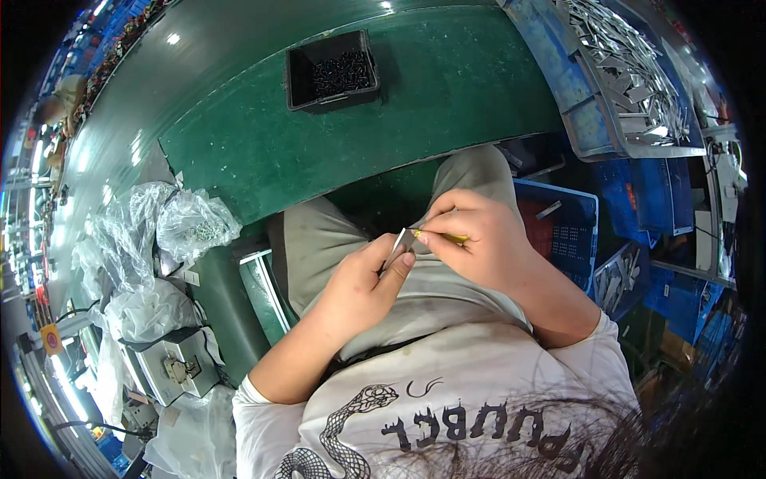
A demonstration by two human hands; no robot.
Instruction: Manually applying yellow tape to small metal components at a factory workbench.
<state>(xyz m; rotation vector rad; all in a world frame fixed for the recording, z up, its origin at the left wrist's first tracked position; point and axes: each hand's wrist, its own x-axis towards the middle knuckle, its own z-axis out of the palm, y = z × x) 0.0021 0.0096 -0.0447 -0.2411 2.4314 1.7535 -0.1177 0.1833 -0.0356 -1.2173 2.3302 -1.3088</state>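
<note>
Over my lap, my left hand (369, 281) pinches a small flat metal piece (398, 249) between thumb and fingers, its bright edge facing up. Close on its right, my right hand (479, 237) grips a thin tool with a yellow handle (455, 238). The tool's dark tip points left and meets or nearly meets the upper end of the metal piece; I cannot tell whether they touch. My fingers cover most of the tool, so its exact kind is hidden.
A black bin (332, 72) of small dark parts stands on the green table (455, 80). At right, a blue crate (586, 104) holds many thin metal pieces, with a lower blue basket (586, 231) beside my leg. Clear plastic bags (195, 223) lie at left, above a metal box (179, 367).
</note>
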